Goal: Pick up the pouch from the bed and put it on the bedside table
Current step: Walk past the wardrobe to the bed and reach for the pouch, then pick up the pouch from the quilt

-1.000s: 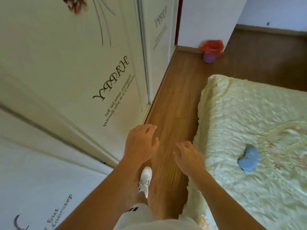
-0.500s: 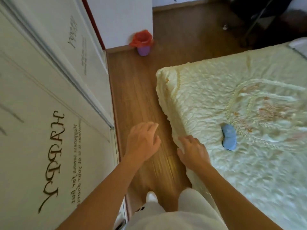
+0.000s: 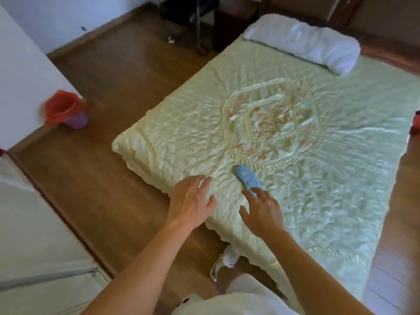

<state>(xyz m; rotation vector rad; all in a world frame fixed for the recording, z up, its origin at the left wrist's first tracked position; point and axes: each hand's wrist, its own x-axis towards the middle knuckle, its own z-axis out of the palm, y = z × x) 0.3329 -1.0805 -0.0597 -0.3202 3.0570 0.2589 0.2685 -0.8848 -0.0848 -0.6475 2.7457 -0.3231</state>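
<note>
Both hands (image 3: 227, 205) near bed (image 3: 318, 201) edge

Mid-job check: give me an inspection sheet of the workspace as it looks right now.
Surface: bed with a quilted cream cover, wrinkled.
Job's things: blue pouch lies flat near the bed's near edge; bedside table not identifiable.
Clutter: white pillow at the far end.
Grippers: right hand open, fingertips at the pouch's near end; left hand open, empty, over the bed's edge.
Cables: nothing seen.
Surroundings: wood floor, bin with a red liner, wardrobe at left.
</note>
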